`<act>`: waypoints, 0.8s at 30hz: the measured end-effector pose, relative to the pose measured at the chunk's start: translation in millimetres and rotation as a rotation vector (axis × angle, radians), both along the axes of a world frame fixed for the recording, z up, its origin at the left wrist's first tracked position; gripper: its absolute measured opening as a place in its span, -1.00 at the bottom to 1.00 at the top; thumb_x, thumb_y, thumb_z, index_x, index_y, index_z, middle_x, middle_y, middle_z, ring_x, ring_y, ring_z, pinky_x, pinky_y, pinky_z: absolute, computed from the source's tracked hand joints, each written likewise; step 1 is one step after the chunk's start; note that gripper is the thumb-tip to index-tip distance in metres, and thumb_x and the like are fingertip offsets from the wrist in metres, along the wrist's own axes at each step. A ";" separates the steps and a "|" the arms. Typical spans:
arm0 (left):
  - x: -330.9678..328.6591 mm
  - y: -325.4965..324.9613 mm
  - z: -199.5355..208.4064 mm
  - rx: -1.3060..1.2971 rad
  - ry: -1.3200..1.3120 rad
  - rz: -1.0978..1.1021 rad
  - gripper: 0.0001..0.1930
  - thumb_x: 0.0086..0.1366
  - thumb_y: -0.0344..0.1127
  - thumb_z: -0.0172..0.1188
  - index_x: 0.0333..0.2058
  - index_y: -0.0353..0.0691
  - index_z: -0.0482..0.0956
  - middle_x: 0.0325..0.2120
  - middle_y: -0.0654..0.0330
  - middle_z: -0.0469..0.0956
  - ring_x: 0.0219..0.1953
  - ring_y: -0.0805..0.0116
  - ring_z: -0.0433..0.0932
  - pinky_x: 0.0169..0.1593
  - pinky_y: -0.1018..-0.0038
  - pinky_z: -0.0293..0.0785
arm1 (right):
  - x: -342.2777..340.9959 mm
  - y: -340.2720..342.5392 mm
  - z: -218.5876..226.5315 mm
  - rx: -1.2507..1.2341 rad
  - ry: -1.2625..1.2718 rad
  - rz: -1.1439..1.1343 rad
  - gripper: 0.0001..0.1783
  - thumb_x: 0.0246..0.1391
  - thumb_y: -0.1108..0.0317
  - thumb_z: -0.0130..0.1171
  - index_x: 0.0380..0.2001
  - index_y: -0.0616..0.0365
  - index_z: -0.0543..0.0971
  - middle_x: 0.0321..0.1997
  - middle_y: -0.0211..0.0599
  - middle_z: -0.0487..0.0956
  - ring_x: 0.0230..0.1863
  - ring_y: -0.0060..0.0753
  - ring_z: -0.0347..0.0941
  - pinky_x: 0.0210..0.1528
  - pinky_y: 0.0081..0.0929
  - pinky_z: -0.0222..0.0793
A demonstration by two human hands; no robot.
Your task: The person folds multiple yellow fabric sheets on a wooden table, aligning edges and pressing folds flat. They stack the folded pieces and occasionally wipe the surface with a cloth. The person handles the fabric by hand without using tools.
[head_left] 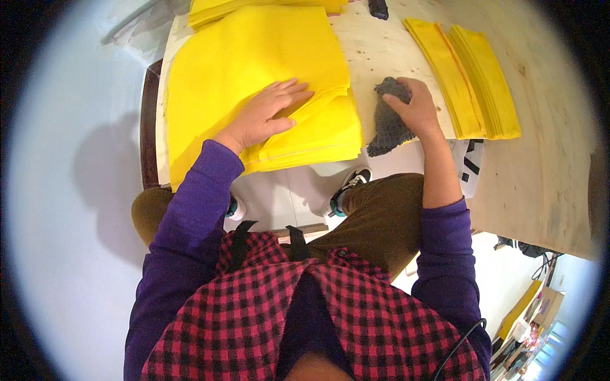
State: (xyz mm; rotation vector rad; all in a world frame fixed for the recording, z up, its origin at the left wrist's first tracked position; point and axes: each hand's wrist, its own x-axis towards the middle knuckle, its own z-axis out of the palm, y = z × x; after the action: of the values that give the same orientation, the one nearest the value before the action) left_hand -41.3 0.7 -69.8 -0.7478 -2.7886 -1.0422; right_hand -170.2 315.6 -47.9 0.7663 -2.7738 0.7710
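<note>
My left hand (264,114) lies with its fingers stretched out on a stack of yellow fabric sheets (254,51) at the table's near left. Under its fingertips the top layers are a little ruffled, and several sheet edges show at the near right corner. To the right of the stack, my right hand (413,108) is closed around a crumpled dark grey cloth (389,120). The cloth rests at the wooden table's near edge, and its lower end hangs toward me.
Two narrow folded bundles of yellow fabric, one (445,76) beside the other (486,82), lie right of my right hand. A small black object (378,9) sits at the far edge of view. More yellow fabric (254,9) lies behind the stack. The wooden table (540,159) extends right.
</note>
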 end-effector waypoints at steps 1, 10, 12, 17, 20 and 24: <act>0.0 -0.1 0.2 -0.001 -0.006 0.004 -0.32 0.10 -0.07 -0.02 0.21 -0.23 0.28 0.26 -0.01 0.20 0.34 0.06 0.07 0.38 0.22 -0.13 | 1.1 4.4 -6.7 0.043 0.013 -0.014 -0.45 -0.16 0.16 0.35 -0.09 0.20 0.50 -0.05 -0.01 0.48 0.00 -0.01 0.40 0.10 -0.20 0.30; 1.6 -0.7 -0.4 -0.031 0.009 0.016 -0.34 0.11 -0.09 -0.01 0.22 -0.19 0.28 0.25 -0.01 0.21 0.34 0.04 0.07 0.38 0.20 -0.12 | -9.2 14.5 -23.3 0.095 0.042 -0.075 -0.68 0.07 0.50 -0.06 -0.08 0.18 0.46 -0.06 0.00 0.49 0.02 0.10 0.38 0.05 -0.16 0.32; 1.1 -0.7 -0.9 -0.033 0.011 0.009 -0.34 0.11 -0.09 -0.01 0.22 -0.18 0.28 0.25 0.00 0.21 0.34 0.03 0.07 0.38 0.20 -0.12 | -8.7 12.6 -11.5 0.150 0.063 -0.029 -0.56 0.00 0.42 0.09 0.02 0.11 0.43 0.05 -0.06 0.45 0.09 0.02 0.34 0.13 -0.20 0.27; 2.5 -1.6 -1.1 -0.031 0.005 0.011 -0.34 0.11 -0.11 -0.01 0.22 -0.16 0.27 0.25 0.01 0.21 0.34 0.01 0.06 0.38 0.19 -0.11 | 19.8 -14.6 12.8 -0.056 0.023 0.129 -0.27 -0.17 0.39 0.31 0.16 0.04 0.34 0.23 -0.15 0.34 0.26 -0.05 0.20 0.30 -0.26 0.11; 2.5 -0.6 -1.0 -0.024 0.013 0.011 -0.33 0.11 -0.09 0.06 0.23 -0.14 0.27 0.26 0.02 0.20 0.34 0.01 0.06 0.37 0.19 -0.12 | 30.4 -41.2 18.3 -0.147 -0.057 0.274 -0.21 -0.22 0.48 0.33 0.19 0.05 0.31 0.25 -0.14 0.32 0.30 -0.10 0.18 0.32 -0.32 0.08; 2.3 2.7 -1.6 -0.063 0.013 0.029 -0.27 0.08 -0.01 0.17 0.24 -0.09 0.27 0.27 0.04 0.19 0.34 0.01 0.05 0.37 0.17 -0.13 | 31.7 -64.1 14.1 -0.186 -0.116 0.398 -0.20 -0.25 0.49 0.36 0.17 0.04 0.35 0.24 -0.15 0.35 0.27 -0.14 0.23 0.34 -0.36 0.06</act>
State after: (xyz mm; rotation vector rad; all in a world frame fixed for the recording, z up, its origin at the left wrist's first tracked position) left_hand -39.0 3.4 -71.4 -0.7154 -2.8244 -0.9451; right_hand -138.5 251.6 -33.8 1.2905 -2.6237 1.1560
